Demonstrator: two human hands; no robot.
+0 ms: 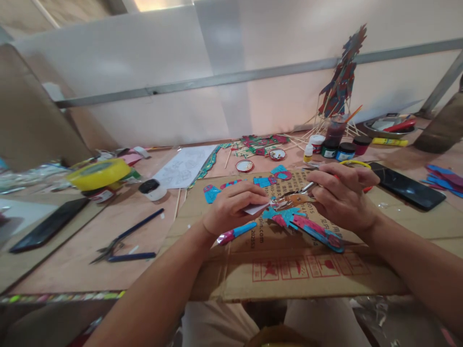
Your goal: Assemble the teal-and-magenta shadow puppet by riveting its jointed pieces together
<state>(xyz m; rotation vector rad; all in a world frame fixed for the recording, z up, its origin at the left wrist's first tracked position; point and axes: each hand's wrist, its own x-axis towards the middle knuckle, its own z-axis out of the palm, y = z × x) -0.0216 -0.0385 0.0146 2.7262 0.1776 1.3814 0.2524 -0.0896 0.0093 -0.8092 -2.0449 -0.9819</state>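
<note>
My left hand (233,205) is closed, pinching a small white piece (256,208) against the painted puppet parts on a flattened cardboard box (289,270). My right hand (342,195) is closed round a thin metal tool (302,192) whose tip meets the white piece. Under both hands lie blue and pink painted cut-outs (311,229), and one loose blue and pink strip (237,232) rests by my left wrist.
Blue-handled scissors (125,241) lie left on the table. A yellow tape roll (98,173), a white jar (154,189) and a dark phone (48,224) sit further left. Paint pots (338,149), a second phone (407,185) and an upright painted puppet (342,74) stand right.
</note>
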